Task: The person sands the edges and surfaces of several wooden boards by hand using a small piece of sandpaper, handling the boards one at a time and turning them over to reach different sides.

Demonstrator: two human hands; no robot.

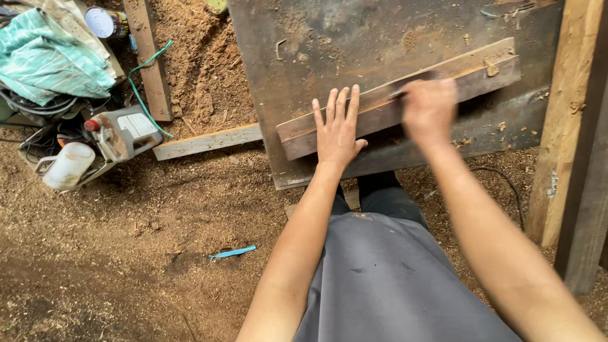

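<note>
— Why is the left hand [339, 131] spread flat, fingers splayed, gripping nothing?

— It pins the near-left end of the long brown wooden plank [398, 96] to the dark worn board [311, 32].

— And the right hand [428, 109]?

— Blurred, on the plank's middle; its grip can't be told.

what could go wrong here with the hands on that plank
The left hand lies flat with fingers spread on the wooden plank, just beside the blurred right hand; whatever the right hand works with, hidden by blur, might slip onto those fingers. The plank looks rough, so bare skin may pick up splinters. It lies loose and angled on the dark board, held only by the palm, so it could skid.
</note>
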